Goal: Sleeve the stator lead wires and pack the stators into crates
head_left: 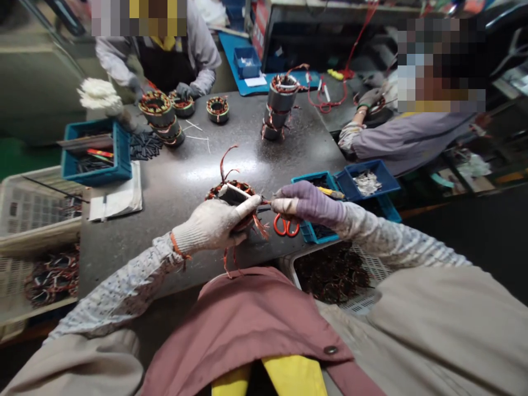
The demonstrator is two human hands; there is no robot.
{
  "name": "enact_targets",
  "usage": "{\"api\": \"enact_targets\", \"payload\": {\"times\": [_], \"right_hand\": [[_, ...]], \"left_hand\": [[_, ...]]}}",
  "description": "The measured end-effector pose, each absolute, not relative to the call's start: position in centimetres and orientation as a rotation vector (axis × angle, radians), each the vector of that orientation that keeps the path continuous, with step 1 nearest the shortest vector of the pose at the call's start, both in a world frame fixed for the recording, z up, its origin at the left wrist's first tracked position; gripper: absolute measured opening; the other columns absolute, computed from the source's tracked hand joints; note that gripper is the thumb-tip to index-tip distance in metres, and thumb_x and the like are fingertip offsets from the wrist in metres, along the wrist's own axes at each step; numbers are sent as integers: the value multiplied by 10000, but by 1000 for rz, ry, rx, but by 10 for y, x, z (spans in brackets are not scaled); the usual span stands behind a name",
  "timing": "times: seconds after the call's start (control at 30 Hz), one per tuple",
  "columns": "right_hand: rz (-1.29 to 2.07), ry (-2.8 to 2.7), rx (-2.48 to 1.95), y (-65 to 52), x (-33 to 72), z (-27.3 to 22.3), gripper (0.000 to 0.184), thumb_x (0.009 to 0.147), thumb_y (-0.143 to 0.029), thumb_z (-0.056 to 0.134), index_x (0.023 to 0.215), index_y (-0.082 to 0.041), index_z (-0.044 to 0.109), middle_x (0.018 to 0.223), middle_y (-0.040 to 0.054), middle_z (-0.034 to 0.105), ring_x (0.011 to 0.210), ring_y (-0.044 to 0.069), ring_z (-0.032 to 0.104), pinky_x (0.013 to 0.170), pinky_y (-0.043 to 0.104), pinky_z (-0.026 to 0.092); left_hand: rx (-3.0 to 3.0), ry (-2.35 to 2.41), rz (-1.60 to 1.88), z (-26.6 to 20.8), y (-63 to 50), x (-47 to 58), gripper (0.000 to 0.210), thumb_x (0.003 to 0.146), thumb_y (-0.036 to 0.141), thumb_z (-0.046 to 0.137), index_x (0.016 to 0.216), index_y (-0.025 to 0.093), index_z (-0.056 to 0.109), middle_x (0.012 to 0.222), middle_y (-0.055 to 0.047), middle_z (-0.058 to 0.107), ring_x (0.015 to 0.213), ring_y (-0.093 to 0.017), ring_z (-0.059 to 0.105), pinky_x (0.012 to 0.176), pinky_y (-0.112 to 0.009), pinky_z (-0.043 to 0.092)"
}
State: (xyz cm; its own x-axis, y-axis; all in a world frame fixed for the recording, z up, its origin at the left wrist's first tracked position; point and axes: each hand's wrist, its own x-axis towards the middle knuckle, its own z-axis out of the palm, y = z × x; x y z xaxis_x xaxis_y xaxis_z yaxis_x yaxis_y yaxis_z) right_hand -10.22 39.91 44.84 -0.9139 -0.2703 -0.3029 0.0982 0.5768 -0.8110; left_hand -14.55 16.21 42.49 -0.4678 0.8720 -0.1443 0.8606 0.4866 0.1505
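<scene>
Right up close, the gloved left hand [216,224] clasps a copper-wound ring [213,192] above the table [173,170], while the right hand [303,203] pinches a wire [266,202] just beside it; farther out, a blue tray [381,191] holds white pieces [367,183], and beyond stands a core stack [280,102].

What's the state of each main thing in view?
Left hand: gloved, against the wound core
Right hand: gloved, pinching a wire
Wound core: wires trailing, partly hidden
Scissors: blades hidden
Dark blue bin: open, holding white pieces
Leftmost teal bin: open, holding dark pieces
Middle core stack: upright
Papers: lying flat
</scene>
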Motion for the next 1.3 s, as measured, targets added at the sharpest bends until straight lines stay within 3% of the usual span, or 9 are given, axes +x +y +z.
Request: {"api": "enact_targets", "payload": {"times": [0.13, 0.23, 0.37, 0.5, 0.63, 0.77, 0.97, 1.13, 1.3], "right_hand": [[-1399, 2036, 38, 403, -106, 448, 417, 878, -539, 553, 697, -162, 552, 523, -19, 509, 392, 76, 401, 387, 209, 315], [-1312, 2291, -97, 409, -94, 441, 429, 919, -563, 484, 873, -156, 615, 663, 38, 634, 518, 133, 557, 487, 237, 415], [-631, 2912, -473, 409, -82, 434, 402, 923, -517, 536, 1043, -152, 651, 898, 115, 718, 777, 212, 664, 609, 261, 409], [-91, 2940, -531, 394, -92, 441, 329, 968, -360, 463, 901, -115, 671, 773, 135, 697, 680, 202, 628, 537, 261, 285], [-820, 2562, -320, 387, -105, 451, 430, 968, -448, 451, 738, -125, 617, 577, 44, 600, 508, 121, 523, 490, 229, 306], [-1427, 1994, 89, 403, -93, 451, 544, 871, -663, 509, 822, -133, 623, 530, 0, 577, 366, 80, 432, 372, 206, 323], [-1510, 2122, 202, 409, -77, 446, 507, 840, -637, 564, 839, -135, 637, 625, 45, 647, 368, 82, 442, 341, 210, 320], [-1313, 2587, -93, 390, -88, 446, 324, 807, -490, 653, 742, -173, 635, 635, 24, 630, 525, 113, 532, 472, 213, 409], [-1550, 2057, 190, 412, -86, 448, 588, 852, -710, 498, 952, -150, 646, 731, 82, 698, 492, 138, 576, 397, 222, 411]], "left_hand": [[1485, 2518, 36, 426, 161, -147, 825, 821, 446, 609, 1545, 224, 280, 1243, -159, 650, 986, -289, 672, 805, -355, 514], [1481, 2521, 83, 426, 161, -146, 833, 813, 429, 616, 1547, 236, 274, 1303, -159, 619, 1022, -296, 663, 811, -358, 515], [1478, 2542, 185, 424, 161, -144, 825, 794, 412, 639, 1533, 238, 316, 1312, -160, 614, 1048, -302, 657, 836, -368, 514], [1490, 2532, 219, 424, 160, -145, 803, 786, 401, 640, 1517, 233, 354, 1308, -163, 619, 1061, -307, 652, 823, -368, 514], [1456, 2528, 164, 425, 162, -146, 768, 804, 421, 604, 1510, 231, 367, 1200, -155, 668, 945, -290, 677, 773, -365, 510], [1423, 2538, 204, 424, 163, -144, 780, 791, 414, 617, 1505, 216, 374, 1174, -166, 674, 906, -283, 674, 785, -381, 506], [1403, 2537, 96, 428, 165, -143, 800, 791, 421, 616, 1520, 248, 337, 1097, -132, 703, 799, -246, 669, 711, -332, 492], [1349, 2536, 76, 430, 165, -142, 794, 804, 429, 605, 1528, 277, 317, 1125, -117, 692, 830, -254, 684, 729, -333, 496], [1402, 2547, 101, 426, 164, -141, 809, 819, 413, 597, 1542, 242, 276, 1218, -162, 654, 957, -283, 672, 804, -362, 504]]}}
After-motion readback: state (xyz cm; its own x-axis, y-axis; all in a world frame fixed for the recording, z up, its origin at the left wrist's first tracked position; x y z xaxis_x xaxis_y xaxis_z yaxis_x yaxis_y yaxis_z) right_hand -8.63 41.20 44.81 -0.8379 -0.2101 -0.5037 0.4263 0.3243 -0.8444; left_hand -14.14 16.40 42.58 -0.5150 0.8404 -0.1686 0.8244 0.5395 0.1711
